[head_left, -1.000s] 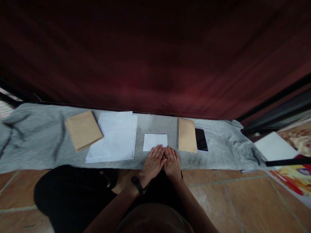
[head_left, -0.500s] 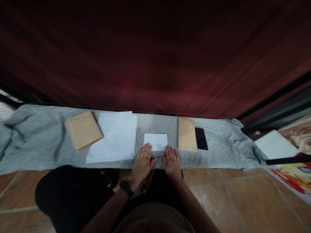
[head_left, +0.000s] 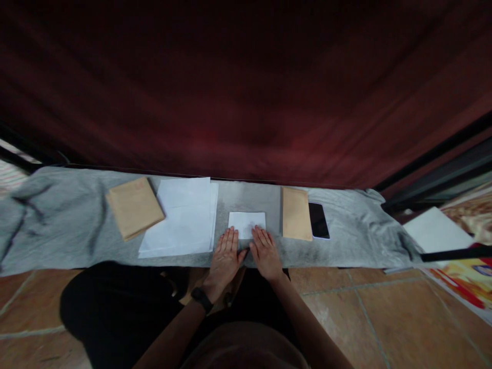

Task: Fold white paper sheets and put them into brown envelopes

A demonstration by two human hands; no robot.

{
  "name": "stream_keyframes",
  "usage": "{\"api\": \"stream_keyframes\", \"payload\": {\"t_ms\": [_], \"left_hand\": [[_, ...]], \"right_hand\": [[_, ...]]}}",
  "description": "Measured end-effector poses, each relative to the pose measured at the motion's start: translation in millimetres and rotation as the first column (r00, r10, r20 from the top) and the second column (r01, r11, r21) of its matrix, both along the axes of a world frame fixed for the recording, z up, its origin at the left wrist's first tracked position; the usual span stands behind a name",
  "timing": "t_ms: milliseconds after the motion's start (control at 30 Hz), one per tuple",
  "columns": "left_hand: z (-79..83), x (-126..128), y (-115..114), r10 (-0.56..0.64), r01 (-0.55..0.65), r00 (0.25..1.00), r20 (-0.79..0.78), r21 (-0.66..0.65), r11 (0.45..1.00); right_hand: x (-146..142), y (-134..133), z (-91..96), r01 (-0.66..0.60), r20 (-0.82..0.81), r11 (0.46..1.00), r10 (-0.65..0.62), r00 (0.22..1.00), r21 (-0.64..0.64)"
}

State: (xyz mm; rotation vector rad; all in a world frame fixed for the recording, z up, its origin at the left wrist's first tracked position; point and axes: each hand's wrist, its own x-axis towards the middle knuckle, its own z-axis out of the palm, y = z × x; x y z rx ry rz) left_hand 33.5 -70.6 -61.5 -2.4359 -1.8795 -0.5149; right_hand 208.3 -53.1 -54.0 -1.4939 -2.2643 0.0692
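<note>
The grip of each hand is open and flat, clasping nothing: the left hand (head_left: 225,256) rests on the near left corner of the small white paper (head_left: 246,218), the right hand (head_left: 266,256) on its near right part. The right has just slid inward from the corner, so the paper now seems steadied from both sides. On the cloth-covered counter (head_left: 353,225), brown envelopes (head_left: 136,207) overlap large white sheets (head_left: 182,220) to the left; a brown packet (head_left: 296,212) and a phone (head_left: 319,220) lie right. Beyond hangs a dark red curtain (head_left: 246,102); below, a tiled floor (head_left: 365,318).
</note>
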Motion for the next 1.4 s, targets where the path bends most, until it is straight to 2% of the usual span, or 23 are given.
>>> {"api": "stream_keyframes", "payload": {"t_ms": [100, 200, 500, 833, 967, 1167, 1400], "left_hand": [[-0.1, 0, 0, 0.003, -0.003, 1.0, -0.012, -0.007, 1.0], [-0.9, 0, -1, -0.004, 0.004, 1.0, -0.012, 0.005, 1.0], [-2.4, -1, 0, -0.014, 0.013, 0.999, 0.036, 0.028, 1.0], [11.5, 3, 8, -0.017, 0.017, 0.999, -0.037, -0.016, 1.0], [17.8, 13, 17, -0.078, 0.076, 0.996, -0.032, -0.041, 0.996], [16.5, 34, 31, -0.248, 0.248, 0.969, 0.009, -0.072, 0.966], [14.0, 42, 45, -0.271, 0.269, 0.962, -0.003, -0.119, 0.956]], "right_hand": [[-13, 7, 3.6, -0.054, 0.017, 0.998, 0.055, 0.998, -0.03], [-17, 9, 1.1, -0.022, 0.033, 0.999, 0.023, 0.999, -0.039], [4, 3, -11.9, 0.153, 0.049, 0.987, -0.155, 0.987, 0.039], [6, 0, -17.4, 0.165, 0.04, 0.984, -0.168, 0.985, 0.068], [5, 0, -18.3, 0.182, 0.035, 0.981, -0.185, 0.982, 0.063], [5, -1, -17.7, 0.178, 0.075, 0.984, -0.179, 0.981, 0.029], [3, 0, -16.7, 0.201, 0.107, 0.979, -0.202, 0.974, 0.019]]}}
